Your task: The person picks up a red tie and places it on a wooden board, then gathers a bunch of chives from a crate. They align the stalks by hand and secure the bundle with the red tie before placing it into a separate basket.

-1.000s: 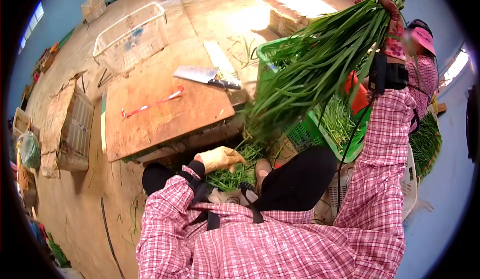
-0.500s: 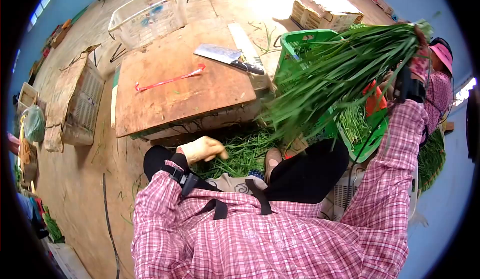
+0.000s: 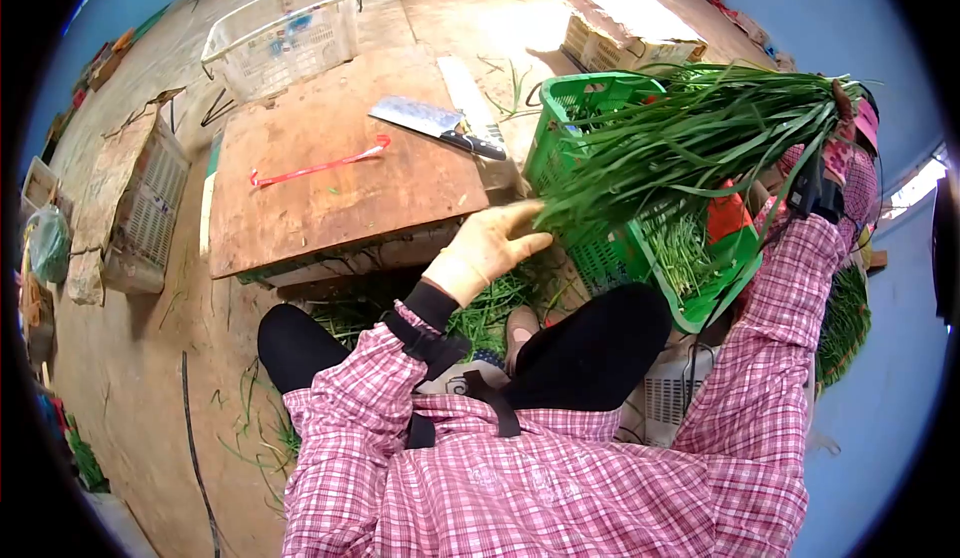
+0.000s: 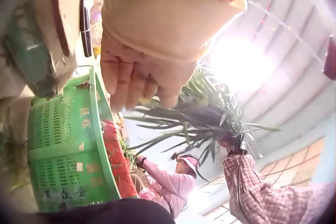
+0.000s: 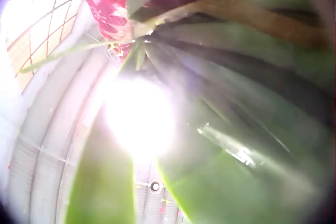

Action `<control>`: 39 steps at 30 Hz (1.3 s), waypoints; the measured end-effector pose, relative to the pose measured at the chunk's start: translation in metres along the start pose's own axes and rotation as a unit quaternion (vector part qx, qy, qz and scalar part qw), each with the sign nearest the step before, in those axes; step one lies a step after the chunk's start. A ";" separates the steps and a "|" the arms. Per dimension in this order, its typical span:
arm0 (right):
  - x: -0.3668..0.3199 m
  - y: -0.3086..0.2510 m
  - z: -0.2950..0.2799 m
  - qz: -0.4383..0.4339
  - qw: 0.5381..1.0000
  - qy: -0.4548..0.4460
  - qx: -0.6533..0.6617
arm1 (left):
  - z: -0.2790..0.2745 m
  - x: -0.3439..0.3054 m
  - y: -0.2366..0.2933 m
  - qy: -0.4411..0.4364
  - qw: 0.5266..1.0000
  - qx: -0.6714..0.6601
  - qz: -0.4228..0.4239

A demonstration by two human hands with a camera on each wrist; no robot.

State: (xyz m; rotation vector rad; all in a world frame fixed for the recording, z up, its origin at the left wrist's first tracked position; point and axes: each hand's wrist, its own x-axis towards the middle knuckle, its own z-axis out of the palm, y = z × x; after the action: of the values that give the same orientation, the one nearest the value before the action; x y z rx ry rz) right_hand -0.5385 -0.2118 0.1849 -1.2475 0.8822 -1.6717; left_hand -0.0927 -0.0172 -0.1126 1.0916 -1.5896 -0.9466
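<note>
My right hand (image 3: 838,148), in a floral glove, grips a thick bunch of garlic chives (image 3: 690,138) by its stem end. The leaves spread leftward over the green baskets (image 3: 548,143), and close up they fill much of the right wrist view. My left hand (image 3: 485,248), in a cream glove, is held beside the leaf tips with its fingers extended and thumb apart. In the left wrist view its fingers (image 4: 123,82) overlap the leaves. Cut greens (image 3: 685,253) lie in the nearer basket beside a red-orange thing (image 3: 728,216).
A wooden board (image 3: 340,193) before me bears a cleaver (image 3: 415,116) and a red-and-white strip (image 3: 320,163). Loose leaves (image 3: 490,313) lie between my legs. Another person (image 4: 170,182) in a pink visor sits to the right. A white crate (image 3: 285,53) stands beyond the board.
The left hand has moved up and right from over the loose leaves to the bunch's leaf tips. The right hand has lowered the bunch, which now lies more level.
</note>
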 end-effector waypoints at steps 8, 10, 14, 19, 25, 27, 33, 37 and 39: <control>-0.001 0.025 -0.015 0.036 0.998 -0.023 0.036 | -0.025 -0.039 0.011 -0.033 0.965 -0.148 -0.214; -0.003 0.033 -0.019 0.045 0.998 -0.025 0.045 | -0.033 -0.039 -0.019 0.095 0.982 0.138 -0.091; -0.007 0.045 -0.027 0.062 0.996 -0.027 0.057 | -0.022 -0.011 -0.005 0.182 0.941 0.265 0.102; -0.002 0.050 -0.022 0.074 0.993 -0.055 0.071 | -0.011 -0.007 -0.001 -0.031 0.987 0.149 -0.052; -0.033 0.081 0.011 0.118 0.987 -0.042 0.100 | -0.027 -0.034 0.002 -0.061 0.966 0.247 -0.036; -0.048 0.095 0.036 0.083 0.992 -0.019 0.095 | -0.038 -0.047 -0.008 -0.059 0.969 0.237 -0.044; -0.034 0.149 0.011 0.172 0.974 -0.051 0.139 | -0.074 -0.091 -0.017 -0.067 0.951 0.294 -0.068; -0.018 0.122 -0.019 0.081 0.986 -0.039 0.141 | -0.121 -0.138 -0.059 -0.142 0.837 0.460 -0.261; 0.043 0.102 -0.096 -0.003 0.991 -0.105 0.078 | -0.133 -0.151 -0.088 -0.201 0.745 0.533 -0.347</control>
State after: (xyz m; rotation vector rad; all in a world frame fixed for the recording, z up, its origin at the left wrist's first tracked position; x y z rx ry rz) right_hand -0.6155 -0.2869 0.0853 -1.2902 0.6091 -1.5493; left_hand 0.0763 0.0893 -0.2035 2.5562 -2.1959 -0.6853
